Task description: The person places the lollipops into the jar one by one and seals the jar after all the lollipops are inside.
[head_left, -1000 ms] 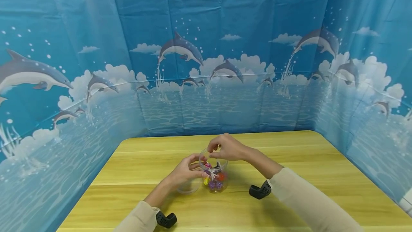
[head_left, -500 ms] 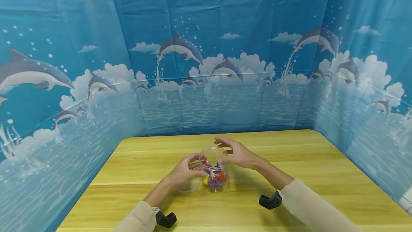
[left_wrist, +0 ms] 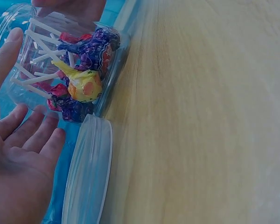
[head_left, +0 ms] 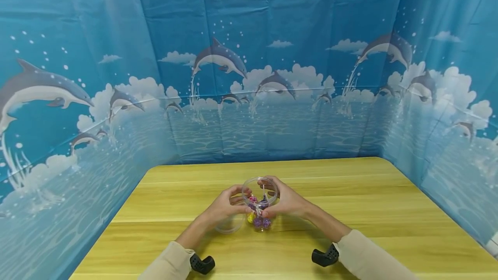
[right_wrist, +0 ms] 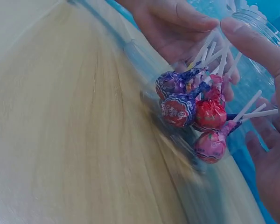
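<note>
A clear plastic jar (head_left: 260,203) with an open top stands near the middle of the table. Inside it are several wrapped lollipops (head_left: 262,223), their white sticks pointing up toward the mouth. Red, pink and purple-blue wrappers show in the right wrist view; a yellow lollipop (left_wrist: 85,88) appears in the left wrist view. My left hand (head_left: 225,205) holds the jar's left side between thumb and fingers. From the right, my right hand (head_left: 287,200) grips the opposite side, thumb in front and fingers behind. A round clear lid (left_wrist: 87,170) lies on the table beside the jar, below my left hand.
The yellow wood-grain table (head_left: 186,185) has rounded far corners. A blue dolphin-print curtain (head_left: 249,133) rises behind it and along both sides. Black curved devices sit at both wrists, by the beige sleeves (head_left: 167,262).
My right hand has come down from above the jar's mouth, passed out to the right, and closed in on the jar's right side. The left hand has stayed at the jar.
</note>
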`<move>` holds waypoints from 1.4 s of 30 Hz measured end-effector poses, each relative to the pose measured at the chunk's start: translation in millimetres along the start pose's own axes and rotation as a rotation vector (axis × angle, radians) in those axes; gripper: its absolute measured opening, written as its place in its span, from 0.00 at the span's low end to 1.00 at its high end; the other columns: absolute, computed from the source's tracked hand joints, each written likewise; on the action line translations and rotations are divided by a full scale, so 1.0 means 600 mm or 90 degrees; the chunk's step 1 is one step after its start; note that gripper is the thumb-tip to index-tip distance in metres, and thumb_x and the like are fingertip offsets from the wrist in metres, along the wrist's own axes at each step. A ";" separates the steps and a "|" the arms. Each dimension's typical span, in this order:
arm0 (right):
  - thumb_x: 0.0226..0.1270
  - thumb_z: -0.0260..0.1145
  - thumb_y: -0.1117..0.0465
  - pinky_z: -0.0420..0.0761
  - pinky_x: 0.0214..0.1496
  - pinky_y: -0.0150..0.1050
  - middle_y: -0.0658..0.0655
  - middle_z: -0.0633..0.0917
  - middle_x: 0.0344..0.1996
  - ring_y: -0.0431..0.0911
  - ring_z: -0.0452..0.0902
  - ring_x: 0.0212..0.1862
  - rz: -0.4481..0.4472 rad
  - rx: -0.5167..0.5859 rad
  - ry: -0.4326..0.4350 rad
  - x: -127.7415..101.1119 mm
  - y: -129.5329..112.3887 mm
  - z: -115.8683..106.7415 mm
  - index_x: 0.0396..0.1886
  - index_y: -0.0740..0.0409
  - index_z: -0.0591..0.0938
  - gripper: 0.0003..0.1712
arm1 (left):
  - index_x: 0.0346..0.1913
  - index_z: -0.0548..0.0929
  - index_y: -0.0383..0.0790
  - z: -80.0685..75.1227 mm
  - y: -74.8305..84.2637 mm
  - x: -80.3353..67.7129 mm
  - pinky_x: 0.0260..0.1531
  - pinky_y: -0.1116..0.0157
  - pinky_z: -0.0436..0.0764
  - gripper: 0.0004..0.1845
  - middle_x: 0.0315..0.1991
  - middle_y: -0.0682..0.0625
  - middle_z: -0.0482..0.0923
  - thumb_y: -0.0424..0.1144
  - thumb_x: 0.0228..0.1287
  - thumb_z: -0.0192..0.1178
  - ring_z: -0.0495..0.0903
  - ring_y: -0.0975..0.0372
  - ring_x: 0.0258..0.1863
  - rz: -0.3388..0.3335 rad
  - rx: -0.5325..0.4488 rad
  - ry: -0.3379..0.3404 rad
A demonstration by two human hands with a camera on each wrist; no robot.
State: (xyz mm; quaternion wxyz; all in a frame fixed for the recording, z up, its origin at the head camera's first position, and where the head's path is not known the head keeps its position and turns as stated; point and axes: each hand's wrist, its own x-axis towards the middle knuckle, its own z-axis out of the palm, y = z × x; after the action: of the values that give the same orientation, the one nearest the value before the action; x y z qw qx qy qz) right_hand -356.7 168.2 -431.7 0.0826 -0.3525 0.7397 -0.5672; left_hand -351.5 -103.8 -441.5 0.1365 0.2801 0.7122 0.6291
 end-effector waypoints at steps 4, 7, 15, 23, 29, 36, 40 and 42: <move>0.57 0.83 0.55 0.67 0.72 0.61 0.63 0.68 0.74 0.60 0.63 0.74 0.007 -0.004 0.022 0.000 0.004 0.000 0.79 0.57 0.62 0.55 | 0.72 0.69 0.30 -0.005 0.010 -0.001 0.69 0.49 0.69 0.34 0.70 0.34 0.69 0.37 0.69 0.71 0.67 0.43 0.72 -0.001 0.045 -0.001; 0.57 0.83 0.54 0.66 0.73 0.60 0.61 0.69 0.74 0.58 0.64 0.74 0.012 -0.007 0.033 0.002 0.005 -0.002 0.79 0.55 0.62 0.55 | 0.73 0.68 0.33 -0.019 0.018 -0.005 0.72 0.46 0.64 0.35 0.72 0.34 0.67 0.37 0.68 0.71 0.65 0.44 0.74 0.004 0.091 0.012; 0.58 0.82 0.55 0.65 0.73 0.60 0.62 0.69 0.73 0.61 0.63 0.74 0.022 -0.014 0.042 -0.003 0.003 -0.005 0.79 0.57 0.62 0.55 | 0.78 0.61 0.33 -0.083 0.021 -0.034 0.73 0.42 0.59 0.42 0.76 0.34 0.60 0.33 0.67 0.72 0.56 0.43 0.78 -0.025 0.176 0.021; 0.56 0.83 0.55 0.70 0.71 0.60 0.65 0.68 0.73 0.63 0.65 0.72 0.043 -0.035 0.060 -0.008 0.006 -0.006 0.79 0.57 0.63 0.55 | 0.80 0.55 0.27 -0.115 0.005 -0.060 0.72 0.41 0.61 0.60 0.76 0.33 0.60 0.45 0.53 0.82 0.61 0.42 0.75 -0.084 0.313 -0.082; 0.57 0.83 0.54 0.71 0.70 0.58 0.63 0.69 0.72 0.61 0.65 0.73 0.053 -0.030 0.052 -0.005 0.011 -0.002 0.79 0.59 0.63 0.55 | 0.78 0.60 0.30 -0.113 0.000 -0.064 0.63 0.47 0.72 0.61 0.70 0.41 0.65 0.49 0.46 0.85 0.70 0.49 0.64 -0.097 0.427 -0.107; 0.58 0.82 0.54 0.72 0.69 0.58 0.63 0.70 0.71 0.61 0.65 0.72 0.061 -0.025 0.054 -0.005 0.014 0.007 0.78 0.60 0.64 0.53 | 0.71 0.71 0.30 -0.108 0.001 -0.064 0.54 0.52 0.78 0.52 0.60 0.44 0.71 0.50 0.46 0.85 0.74 0.54 0.53 -0.078 0.482 -0.084; 0.58 0.82 0.55 0.74 0.68 0.56 0.63 0.72 0.70 0.61 0.66 0.72 0.066 -0.029 0.058 -0.005 0.014 0.011 0.77 0.60 0.65 0.52 | 0.72 0.71 0.31 -0.110 0.005 -0.066 0.58 0.50 0.77 0.51 0.63 0.43 0.71 0.51 0.48 0.84 0.74 0.51 0.58 -0.099 0.447 -0.061; 0.58 0.82 0.55 0.75 0.67 0.55 0.64 0.72 0.70 0.60 0.67 0.71 0.066 -0.034 0.059 -0.006 0.012 0.012 0.78 0.59 0.65 0.52 | 0.73 0.69 0.31 -0.113 0.010 -0.068 0.62 0.46 0.74 0.52 0.66 0.42 0.70 0.50 0.49 0.83 0.72 0.47 0.64 -0.110 0.409 -0.049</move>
State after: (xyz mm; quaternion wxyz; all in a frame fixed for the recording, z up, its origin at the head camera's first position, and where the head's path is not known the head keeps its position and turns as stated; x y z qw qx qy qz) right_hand -353.5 165.6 -441.6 0.0685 -0.2890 0.7748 -0.5581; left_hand -354.1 -182.1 -430.6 0.1209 0.2706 0.8896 0.3475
